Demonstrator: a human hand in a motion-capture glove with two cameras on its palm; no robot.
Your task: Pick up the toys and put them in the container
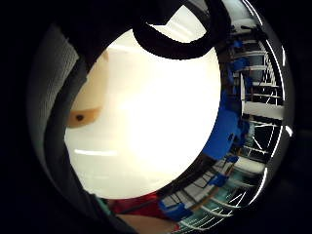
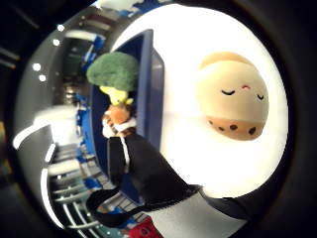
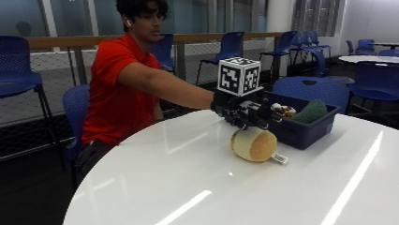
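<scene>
Gloved right hand [image 3: 249, 112]: reached out above the blue plastic bin's [image 3: 305, 131] near rim, fingertips pinching a small orange-and-white toy [image 2: 118, 119]. Green soft broccoli toy [image 2: 115, 72]: lying in the bin, just beyond the pinched toy. Round tan plush toy with a sleeping face and brown speckled base [image 3: 254, 145]: resting on the glossy white round table [image 3: 187, 187], just beside the bin, below the hand.
</scene>
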